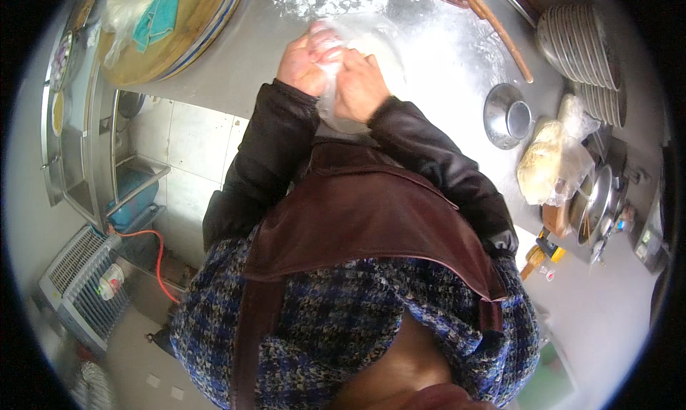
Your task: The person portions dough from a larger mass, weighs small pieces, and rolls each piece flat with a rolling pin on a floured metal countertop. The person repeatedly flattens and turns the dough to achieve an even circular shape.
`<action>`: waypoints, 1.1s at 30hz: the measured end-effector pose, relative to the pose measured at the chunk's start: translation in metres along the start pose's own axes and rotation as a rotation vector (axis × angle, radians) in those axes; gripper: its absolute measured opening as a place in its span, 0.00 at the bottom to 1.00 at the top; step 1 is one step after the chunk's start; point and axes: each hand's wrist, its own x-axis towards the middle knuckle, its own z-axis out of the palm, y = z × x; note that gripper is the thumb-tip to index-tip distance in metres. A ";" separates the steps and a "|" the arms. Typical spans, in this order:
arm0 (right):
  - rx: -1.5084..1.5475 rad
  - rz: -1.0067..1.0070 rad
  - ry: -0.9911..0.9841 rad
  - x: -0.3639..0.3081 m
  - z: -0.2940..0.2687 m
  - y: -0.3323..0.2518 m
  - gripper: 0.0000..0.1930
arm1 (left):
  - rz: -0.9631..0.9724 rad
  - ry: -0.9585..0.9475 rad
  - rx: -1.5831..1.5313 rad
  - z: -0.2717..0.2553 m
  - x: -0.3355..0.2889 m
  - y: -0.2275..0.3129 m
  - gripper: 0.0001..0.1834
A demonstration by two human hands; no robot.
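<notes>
Both hands are together over the floured metal worktop (443,74), at the top middle. Between them is a thin see-through plastic bag (350,28), crumpled and bunched up, with something whitish in or under it that the glare washes out. My left hand (304,63) is closed on the bag's left side, its fingers curled partly behind the film. My right hand (359,85) is closed too, knuckles up, gripping the bag close beside the left. A pale rounded edge shows just below the hands; I cannot tell whether it is bag or bowl.
A large round wooden board (182,31) with a teal cloth (158,16) lies at left. At right are a rolling pin (496,31), a metal bowl (500,117), stacked bowls (577,46) and a bag of yellowish food (547,163). A grey heater (86,285) stands lower left.
</notes>
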 end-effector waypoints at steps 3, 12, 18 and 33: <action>0.047 -0.024 -0.100 0.022 0.025 -0.006 0.28 | 0.136 0.712 1.041 -0.022 -0.037 0.031 0.09; 0.185 -0.036 -0.240 0.009 0.034 0.013 0.31 | -0.133 0.930 2.533 -0.066 -0.123 0.059 0.19; 0.505 0.205 -0.077 -0.018 0.026 0.050 0.26 | -0.197 0.806 1.771 -0.063 -0.103 -0.025 0.18; 1.108 0.445 0.477 -0.130 -0.041 0.105 0.33 | -0.487 0.698 0.467 -0.044 0.041 -0.124 0.19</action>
